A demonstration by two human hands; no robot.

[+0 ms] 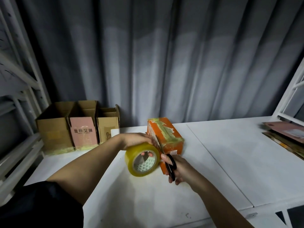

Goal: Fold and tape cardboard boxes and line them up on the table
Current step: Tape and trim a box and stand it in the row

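An orange cardboard box with yellowish tape strips on top lies on the white table. My left hand grips a big roll of yellowish clear tape just left of the box, fingertips showing inside its core. My right hand holds black-handled scissors, whose blades point up along the box's left edge, between roll and box.
Three open cardboard boxes stand in a row at the table's back left against the grey curtain. A stack of flat cardboard lies at the right edge. White shelf frames flank both sides.
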